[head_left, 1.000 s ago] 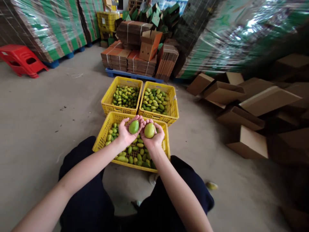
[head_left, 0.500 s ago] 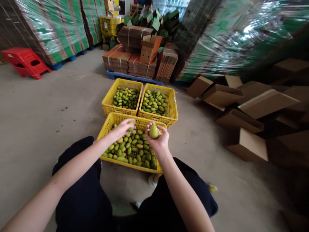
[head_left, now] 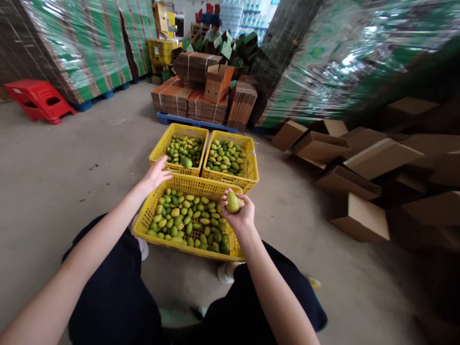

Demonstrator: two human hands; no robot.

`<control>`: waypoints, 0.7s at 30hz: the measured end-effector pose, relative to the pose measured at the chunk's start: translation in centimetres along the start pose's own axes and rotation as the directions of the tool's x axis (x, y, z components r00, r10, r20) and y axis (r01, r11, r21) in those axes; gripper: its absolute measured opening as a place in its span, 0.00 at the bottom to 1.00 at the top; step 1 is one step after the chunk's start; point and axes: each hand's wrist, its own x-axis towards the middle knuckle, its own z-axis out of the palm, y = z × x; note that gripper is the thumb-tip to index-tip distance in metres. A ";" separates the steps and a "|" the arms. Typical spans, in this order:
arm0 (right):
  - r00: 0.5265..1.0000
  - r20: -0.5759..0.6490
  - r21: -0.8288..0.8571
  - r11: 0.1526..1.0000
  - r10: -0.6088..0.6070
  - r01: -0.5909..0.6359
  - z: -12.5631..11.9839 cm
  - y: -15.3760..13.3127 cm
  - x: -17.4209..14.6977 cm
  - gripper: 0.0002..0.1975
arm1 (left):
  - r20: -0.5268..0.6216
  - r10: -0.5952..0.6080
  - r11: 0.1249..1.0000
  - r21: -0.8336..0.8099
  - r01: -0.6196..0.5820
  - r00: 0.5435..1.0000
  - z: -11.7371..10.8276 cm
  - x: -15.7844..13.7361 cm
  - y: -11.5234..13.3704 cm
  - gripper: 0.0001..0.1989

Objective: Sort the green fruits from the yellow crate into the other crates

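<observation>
My right hand is wrapped around a green mango, palm up, over the right end of the near yellow crate. Many green and yellowish mangoes lie in that crate, with its slotted floor showing between some of them. Fingers stretched out and holding nothing, my left hand hovers at the near side of the back left crate. Just right of those fingers, a larger green mango shows at the front of that crate, above smaller ones. The back right crate also contains mangoes.
Bundled flat cartons are stacked on a blue pallet behind the crates. Open cardboard boxes are heaped at right. A red stool stands at left. Wrapped pallet loads flank the floor, and a person is far back.
My left hand has moved left and away to the back left crate and let go of its mango. My right hand still grips its mango, shifted slightly right and lower.
</observation>
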 end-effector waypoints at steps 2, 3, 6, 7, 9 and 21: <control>1.000 -0.012 -0.010 1.000 0.008 -0.008 0.0 0.1 0.0 0.12 | -0.168 0.052 0.999 0.024 -0.048 0.984 -1.6 1.0 1.4 0.23; 1.000 -0.008 -0.035 0.999 0.009 -0.009 0.0 0.1 0.1 0.12 | -0.135 0.043 0.996 0.078 -0.033 0.990 -2.2 0.9 1.5 0.22; 1.000 0.020 -0.160 0.987 0.021 -0.017 0.0 0.6 0.1 0.10 | 0.218 -0.081 0.935 0.355 -0.002 0.973 -2.6 -0.8 0.5 0.20; 0.999 0.032 -0.209 0.978 0.035 -0.027 0.0 0.9 0.2 0.09 | 0.343 -0.134 0.884 0.465 -0.044 0.930 -2.4 -1.5 0.0 0.21; 0.994 0.059 -0.320 0.945 0.087 -0.064 -0.2 1.9 0.4 0.11 | 0.515 -0.236 0.723 0.660 -0.205 0.824 -1.9 -2.7 -1.0 0.22; 0.860 -0.135 -0.933 0.230 0.492 -0.278 -6.3 9.8 -0.8 0.08 | 0.532 -0.291 0.045 0.838 -0.544 0.795 -2.6 -2.9 -4.3 0.28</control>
